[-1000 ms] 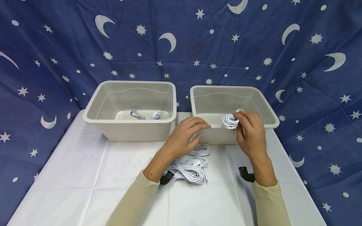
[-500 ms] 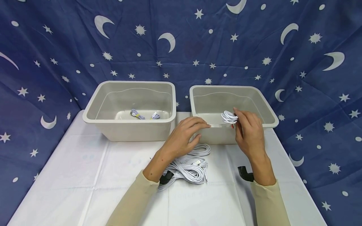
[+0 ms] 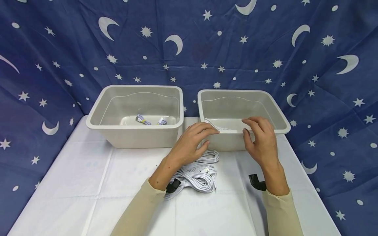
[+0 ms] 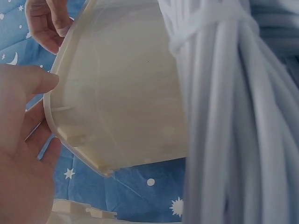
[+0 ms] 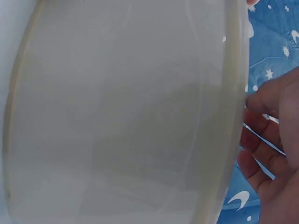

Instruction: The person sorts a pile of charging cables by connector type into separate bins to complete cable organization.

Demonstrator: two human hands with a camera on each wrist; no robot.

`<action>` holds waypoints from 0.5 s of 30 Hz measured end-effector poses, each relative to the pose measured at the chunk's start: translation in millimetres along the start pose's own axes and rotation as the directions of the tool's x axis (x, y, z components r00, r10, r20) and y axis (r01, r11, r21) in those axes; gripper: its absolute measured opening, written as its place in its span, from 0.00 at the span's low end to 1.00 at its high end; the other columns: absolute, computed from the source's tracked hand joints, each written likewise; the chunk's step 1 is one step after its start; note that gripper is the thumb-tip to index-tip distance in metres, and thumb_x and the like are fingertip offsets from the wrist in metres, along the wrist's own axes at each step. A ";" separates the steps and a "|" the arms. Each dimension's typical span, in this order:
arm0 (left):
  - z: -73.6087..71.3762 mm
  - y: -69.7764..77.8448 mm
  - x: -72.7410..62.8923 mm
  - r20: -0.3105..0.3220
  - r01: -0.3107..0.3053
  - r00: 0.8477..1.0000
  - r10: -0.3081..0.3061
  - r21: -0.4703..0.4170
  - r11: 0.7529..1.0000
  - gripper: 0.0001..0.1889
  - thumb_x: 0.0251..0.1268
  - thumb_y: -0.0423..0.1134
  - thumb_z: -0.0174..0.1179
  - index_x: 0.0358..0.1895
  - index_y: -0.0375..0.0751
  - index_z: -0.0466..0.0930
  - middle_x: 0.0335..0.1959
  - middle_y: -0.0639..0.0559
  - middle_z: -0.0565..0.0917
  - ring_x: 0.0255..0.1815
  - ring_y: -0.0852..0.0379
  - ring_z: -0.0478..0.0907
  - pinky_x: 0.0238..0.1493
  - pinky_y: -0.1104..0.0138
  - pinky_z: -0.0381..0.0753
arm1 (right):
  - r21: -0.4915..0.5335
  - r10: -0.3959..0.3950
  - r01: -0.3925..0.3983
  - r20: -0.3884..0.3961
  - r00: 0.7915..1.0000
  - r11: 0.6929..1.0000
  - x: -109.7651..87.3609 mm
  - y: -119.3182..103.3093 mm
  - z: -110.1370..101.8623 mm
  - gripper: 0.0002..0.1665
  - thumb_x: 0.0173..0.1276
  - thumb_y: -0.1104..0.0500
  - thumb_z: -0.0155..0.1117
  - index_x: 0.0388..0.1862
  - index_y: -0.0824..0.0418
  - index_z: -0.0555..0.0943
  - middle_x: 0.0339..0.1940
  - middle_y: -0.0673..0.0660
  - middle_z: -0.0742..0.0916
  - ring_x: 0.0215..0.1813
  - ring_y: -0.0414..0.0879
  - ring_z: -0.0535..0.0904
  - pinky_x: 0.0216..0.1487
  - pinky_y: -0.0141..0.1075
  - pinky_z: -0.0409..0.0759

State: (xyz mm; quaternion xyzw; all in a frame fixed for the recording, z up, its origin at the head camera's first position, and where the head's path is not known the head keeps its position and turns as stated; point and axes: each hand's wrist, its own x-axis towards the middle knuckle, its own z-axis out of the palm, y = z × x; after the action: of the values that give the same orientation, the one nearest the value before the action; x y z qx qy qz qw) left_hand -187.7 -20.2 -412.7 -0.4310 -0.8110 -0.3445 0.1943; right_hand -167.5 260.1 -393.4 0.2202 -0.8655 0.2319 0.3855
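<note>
My right hand (image 3: 261,141) hovers at the front rim of the right bin (image 3: 245,132), fingers loosely bent with nothing between them. Inside that bin, a white coiled cable (image 3: 217,126) shows partly above the front rim; the rest is hidden by the wall. My left hand (image 3: 192,142) is at the same bin's front left corner, its relaxed fingers at the rim and holding nothing. Under the left forearm lies a heap of bundled white cables (image 3: 199,178), partly covered by the arm. In the left wrist view, a tied cable bundle (image 4: 219,93) looms close at the right.
A second beige bin (image 3: 136,137) stands on the left, with two small tied cables (image 3: 143,120) on its floor. Both bins rest on a white-covered table (image 3: 73,183), backed by a blue curtain (image 3: 189,42) with moons and stars.
The white coiled cable has left my right hand and dropped into the right bin, toward its front left. The right hand's fingers have parted slightly; the left hand has stayed in place.
</note>
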 end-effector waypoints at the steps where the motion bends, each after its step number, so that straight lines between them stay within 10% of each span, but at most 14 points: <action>1: -0.4 0.2 -0.4 0.000 0.003 1.000 -0.003 0.002 1.000 0.24 0.69 0.29 0.63 0.66 0.50 0.83 0.65 0.55 0.81 0.73 0.56 0.72 0.80 0.62 0.61 | 0.009 -0.003 0.003 0.001 1.000 1.000 0.2 -1.2 -0.3 0.18 0.66 0.70 0.67 0.56 0.66 0.87 0.51 0.65 0.86 0.56 0.63 0.80 0.59 0.53 0.74; 15: -0.7 -1.2 -1.4 0.000 -0.010 1.000 0.010 0.013 1.000 0.23 0.69 0.29 0.63 0.66 0.50 0.83 0.65 0.55 0.81 0.72 0.56 0.72 0.79 0.62 0.62 | 0.038 -0.038 0.037 0.030 0.999 0.999 2.3 -23.5 -0.6 0.10 0.65 0.72 0.68 0.45 0.66 0.88 0.41 0.60 0.89 0.46 0.56 0.84 0.53 0.45 0.79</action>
State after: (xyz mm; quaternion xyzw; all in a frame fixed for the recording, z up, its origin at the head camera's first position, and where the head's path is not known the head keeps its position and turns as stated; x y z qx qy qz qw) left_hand -187.9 -21.9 -413.5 -0.4337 -0.8112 -0.3382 0.1988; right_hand -155.3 241.2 -385.9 0.2472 -0.8626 0.2374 0.3720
